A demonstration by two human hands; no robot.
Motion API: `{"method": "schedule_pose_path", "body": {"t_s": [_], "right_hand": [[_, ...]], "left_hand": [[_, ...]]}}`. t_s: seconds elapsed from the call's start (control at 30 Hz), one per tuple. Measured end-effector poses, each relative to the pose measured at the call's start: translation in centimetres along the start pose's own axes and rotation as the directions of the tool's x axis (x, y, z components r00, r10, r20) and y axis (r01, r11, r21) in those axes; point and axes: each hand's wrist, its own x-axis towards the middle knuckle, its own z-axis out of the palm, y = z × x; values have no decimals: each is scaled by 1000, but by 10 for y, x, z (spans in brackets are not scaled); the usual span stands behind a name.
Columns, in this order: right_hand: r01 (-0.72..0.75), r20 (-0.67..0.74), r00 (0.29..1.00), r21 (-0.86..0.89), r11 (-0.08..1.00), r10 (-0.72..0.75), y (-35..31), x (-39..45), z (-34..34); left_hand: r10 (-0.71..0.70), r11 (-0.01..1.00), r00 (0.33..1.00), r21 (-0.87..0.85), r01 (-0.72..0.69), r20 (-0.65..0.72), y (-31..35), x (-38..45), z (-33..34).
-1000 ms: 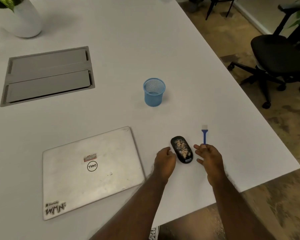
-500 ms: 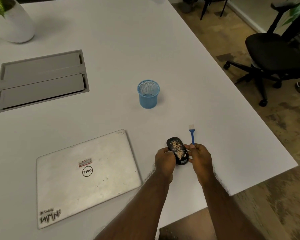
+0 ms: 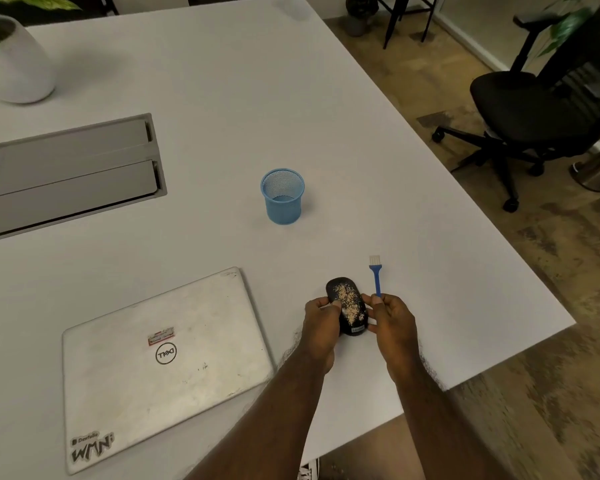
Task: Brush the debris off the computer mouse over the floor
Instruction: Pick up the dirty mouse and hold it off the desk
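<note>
Head view: black computer mouse (image 3: 347, 305) sits on the white table (image 3: 222, 98) near its front-right corner, tan debris (image 3: 347, 299) scattered along its top. Left hand (image 3: 321, 327) grips the mouse's left side, fingers curled onto it. Right hand (image 3: 394, 323) is at the mouse's right side, thumb and fingers pinching the handle end of a small blue brush (image 3: 376, 277) (white bristles point away from the person, shaft lies flat on the table just beside the mouse). Closed silver Dell laptop (image 3: 160, 365) lies left of the hands. 1 blue mesh pen cup (image 3: 282, 195) stands upright farther back. Grey cable hatch (image 3: 70, 174) is set in the tabletop at left, white planter (image 3: 14, 60) at far left. Black office chair (image 3: 534, 109) stands on the wood floor (image 3: 534, 306) at right.
</note>
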Motion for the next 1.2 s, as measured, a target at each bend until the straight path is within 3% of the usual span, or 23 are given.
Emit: {"method": "schedule_pose_path", "body": {"t_s": [0.23,0.47,0.77,1.0,1.2], "right_hand": [[49,-11,999,65,997,-48,-21,-23,-17],[67,3,998,57,996,-68,-43,-55,-36],[55,-39,998,56,997,-53,-75,-115,-77],[63,-134,990,124,990,-46,-104,-185,-119],[78,-308,951,207,975,-11,-105,-264,-135]], "left_hand": [[23,995,989,-95,-9,145,13,-29,-1],[-34,977,975,-199,79,220,31,-56,-3],[-103,965,926,-190,182,363,42,-117,4],[-194,924,809,-174,341,555,55,-171,-5],[-210,922,786,-149,357,582,64,-207,-21]]}}
